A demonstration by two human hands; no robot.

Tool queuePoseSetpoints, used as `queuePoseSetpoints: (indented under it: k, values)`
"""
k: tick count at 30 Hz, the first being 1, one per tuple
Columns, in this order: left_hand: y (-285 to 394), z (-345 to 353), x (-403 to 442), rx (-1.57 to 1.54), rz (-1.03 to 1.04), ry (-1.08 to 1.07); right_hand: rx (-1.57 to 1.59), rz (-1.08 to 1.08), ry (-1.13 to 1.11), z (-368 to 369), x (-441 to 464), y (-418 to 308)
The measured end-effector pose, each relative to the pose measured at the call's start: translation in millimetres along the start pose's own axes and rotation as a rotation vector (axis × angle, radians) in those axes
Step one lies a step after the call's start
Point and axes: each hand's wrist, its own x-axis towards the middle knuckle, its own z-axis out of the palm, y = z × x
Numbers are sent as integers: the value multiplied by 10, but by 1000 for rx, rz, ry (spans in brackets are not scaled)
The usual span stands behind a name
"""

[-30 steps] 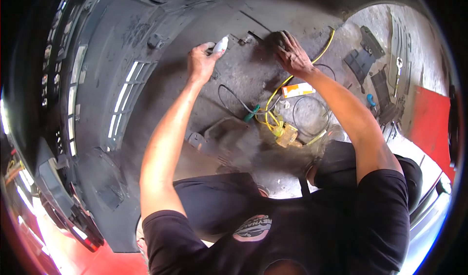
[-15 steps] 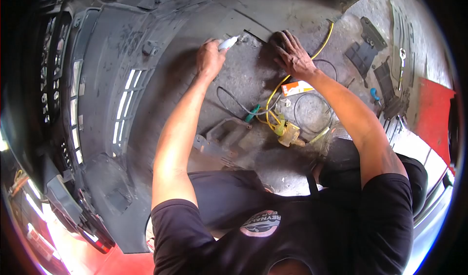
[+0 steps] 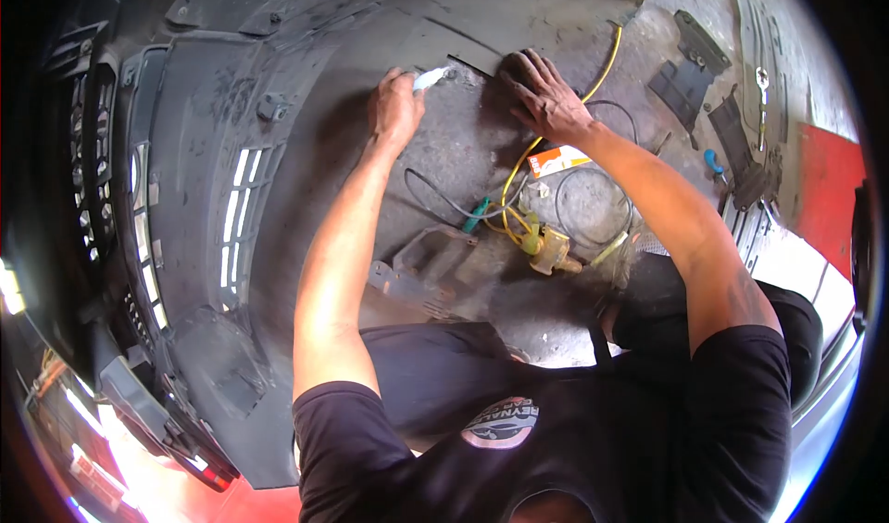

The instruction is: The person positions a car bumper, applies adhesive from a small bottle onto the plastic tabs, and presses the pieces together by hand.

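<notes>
My left hand (image 3: pixel 396 111) is closed around a small white bottle (image 3: pixel 430 79) with a pointed tip. The tip points right, at a rough pale patch (image 3: pixel 460 75) on the edge of a large dark plastic car panel (image 3: pixel 398 37). Whether the tip touches the patch, I cannot tell. Just right of a narrow dark slot (image 3: pixel 474 65) in the panel, my right hand (image 3: pixel 551 101) lies with its fingers spread on the panel's edge. Nothing shows in its grasp, though the underside of the palm is hidden.
A yellow cord (image 3: pixel 607 64) runs past my right wrist to a yellowish power tool (image 3: pixel 553 251) on the floor. Nearby lie an orange-and-white box (image 3: pixel 558 161) and a metal bracket (image 3: pixel 435 245). Black plastic pieces (image 3: pixel 681 92), a ratchet (image 3: pixel 762 106) and a blue-handled tool (image 3: pixel 712 161) are at right.
The whole view has shifted slightly. My left hand still grips the bottle near the rough patch, and my right hand keeps its spread pose on the panel.
</notes>
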Motion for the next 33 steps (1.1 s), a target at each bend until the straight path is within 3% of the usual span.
queuePoseSetpoints:
  k: [5,33]
  values:
    - [142,-138,37,-15,-44,-81,8,-5,6,-3,5,4]
    - [252,-238,71,79,-4,-108,14,-5,2,33,-4,22]
